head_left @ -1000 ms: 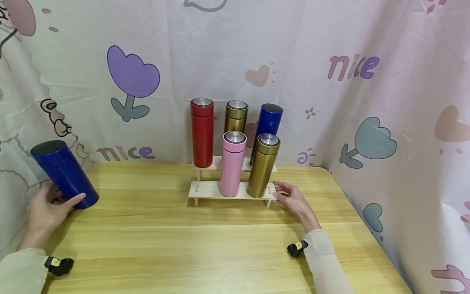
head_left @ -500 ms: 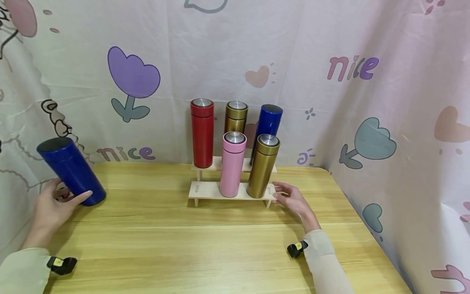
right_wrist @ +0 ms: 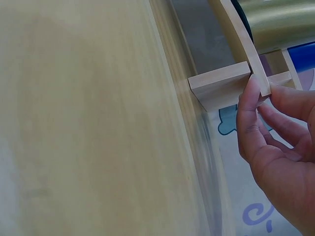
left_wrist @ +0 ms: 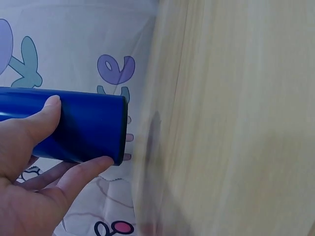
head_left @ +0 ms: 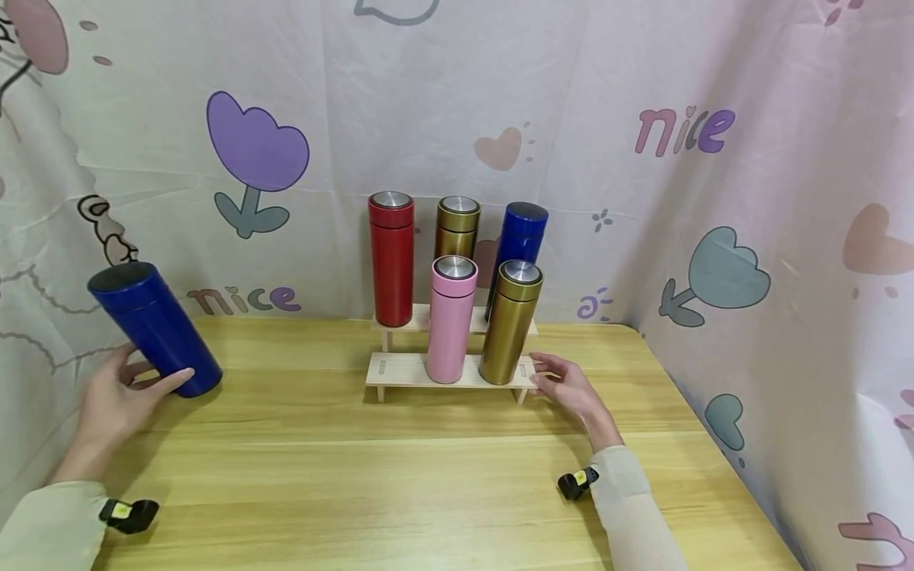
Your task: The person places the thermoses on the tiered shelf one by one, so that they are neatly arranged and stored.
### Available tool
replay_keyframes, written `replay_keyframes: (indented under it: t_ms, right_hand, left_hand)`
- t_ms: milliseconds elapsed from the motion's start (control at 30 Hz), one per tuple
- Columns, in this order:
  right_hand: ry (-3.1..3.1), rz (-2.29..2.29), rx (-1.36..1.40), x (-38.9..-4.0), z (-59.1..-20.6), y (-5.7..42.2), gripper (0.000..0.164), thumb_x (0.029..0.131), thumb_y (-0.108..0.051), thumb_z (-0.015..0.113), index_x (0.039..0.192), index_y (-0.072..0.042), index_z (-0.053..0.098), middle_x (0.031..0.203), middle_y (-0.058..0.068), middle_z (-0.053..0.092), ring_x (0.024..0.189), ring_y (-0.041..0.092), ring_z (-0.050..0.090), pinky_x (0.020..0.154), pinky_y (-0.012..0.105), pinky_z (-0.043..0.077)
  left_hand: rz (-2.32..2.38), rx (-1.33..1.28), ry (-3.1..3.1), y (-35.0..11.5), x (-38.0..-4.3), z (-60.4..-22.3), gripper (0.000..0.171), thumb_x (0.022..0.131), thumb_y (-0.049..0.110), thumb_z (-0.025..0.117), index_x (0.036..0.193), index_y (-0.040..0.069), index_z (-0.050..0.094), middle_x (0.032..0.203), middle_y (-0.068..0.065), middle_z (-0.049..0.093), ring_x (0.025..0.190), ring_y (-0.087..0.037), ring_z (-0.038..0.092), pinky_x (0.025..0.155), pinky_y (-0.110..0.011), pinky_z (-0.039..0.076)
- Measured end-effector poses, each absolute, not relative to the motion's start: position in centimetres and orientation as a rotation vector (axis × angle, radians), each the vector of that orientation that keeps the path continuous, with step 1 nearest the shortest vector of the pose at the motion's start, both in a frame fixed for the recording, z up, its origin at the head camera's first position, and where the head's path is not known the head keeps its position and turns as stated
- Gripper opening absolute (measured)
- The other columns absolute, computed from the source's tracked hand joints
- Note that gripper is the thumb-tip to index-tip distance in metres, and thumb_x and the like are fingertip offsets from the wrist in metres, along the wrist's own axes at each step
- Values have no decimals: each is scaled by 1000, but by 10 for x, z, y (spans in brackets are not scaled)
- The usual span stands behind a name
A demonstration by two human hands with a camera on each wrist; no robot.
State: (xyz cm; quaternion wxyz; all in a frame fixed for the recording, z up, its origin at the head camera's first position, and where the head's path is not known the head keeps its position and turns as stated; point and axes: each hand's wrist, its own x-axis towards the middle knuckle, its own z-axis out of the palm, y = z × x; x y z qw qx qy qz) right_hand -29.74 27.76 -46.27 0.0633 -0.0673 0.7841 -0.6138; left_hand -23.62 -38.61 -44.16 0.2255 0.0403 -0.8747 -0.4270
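Note:
At the left of the head view, my left hand (head_left: 117, 404) grips a blue thermos bottle (head_left: 160, 329) near its base. The bottle leans to the left, its dark-topped lid uppermost. In the left wrist view, thumb and fingers lie round the blue bottle (left_wrist: 91, 123), and its base is apart from the tabletop. My right hand (head_left: 571, 392) pinches the right end of a two-tier wooden stand's lower board (head_left: 400, 366). The right wrist view has the thumb and fingertips on that board (right_wrist: 246, 46). A pink thermos (head_left: 451, 325) and a gold thermos (head_left: 510, 333) stand on this lower tier.
On the upper tier are a red thermos (head_left: 391, 262), another gold thermos (head_left: 457, 234) and another blue thermos (head_left: 520, 238), the latter two partly hidden by the front bottles. A wood-grain table (head_left: 343, 484) lies beneath. Patterned cloth (head_left: 571, 71) hangs behind and at both sides.
My left hand has carried the blue thermos bottle to the right, and its lid end has risen slightly in view. My right hand stays on the stand's end; the stand and its bottles keep their places.

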Motion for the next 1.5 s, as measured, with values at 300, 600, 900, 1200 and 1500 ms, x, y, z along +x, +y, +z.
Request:
replay_keyframes:
  t_ms: [300, 600, 900, 1200, 1500]
  right_hand:
    - [2360, -1865, -197, -298, -462, 277, 56, 98, 4, 61, 151, 7, 43, 136, 33, 52, 96, 12, 67, 85, 24, 63]
    - [2368, -1857, -212, -298, -463, 277, 57, 98, 4, 62, 151, 9, 43, 135, 33, 52, 96, 11, 66, 84, 24, 63]
    - [2372, -1852, -220, -297, -463, 278, 57, 98, 4, 61, 151, 8, 43, 135, 34, 52, 97, 11, 66, 84, 23, 63]
    - [2356, -1863, -216, -297, -464, 278, 56, 99, 4, 61, 151, 8, 42, 136, 34, 51, 97, 11, 65, 86, 24, 63]
    - [2360, -1863, -225, -297, -462, 278, 56, 99, 5, 60, 151, 9, 42, 136, 36, 51, 97, 11, 66, 86, 24, 63]
  left_hand:
    - [-1173, 116, -2479, -375, -237, -434, 87, 90, 26, 81, 159, 1, 33, 119, -18, 61, 81, 27, 46, 63, -1, 46]
    - [-1166, 53, -2476, -361, -241, -432, 87, 92, 24, 80, 159, -2, 31, 147, -42, 44, 87, 26, 40, 66, 4, 43]
    - [-1167, -42, -2433, -352, -245, -431, 83, 89, 17, 82, 156, -2, 37, 148, -40, 45, 90, 28, 43, 68, 3, 46]
    - [-1208, -3, -2544, -344, -245, -428, 90, 92, 28, 80, 159, -3, 29, 144, -44, 46, 87, 10, 59, 63, -1, 48]
    - [-1224, -51, -2544, -334, -246, -425, 89, 92, 26, 80, 158, -4, 28, 145, -44, 46, 94, -16, 70, 64, -4, 51]
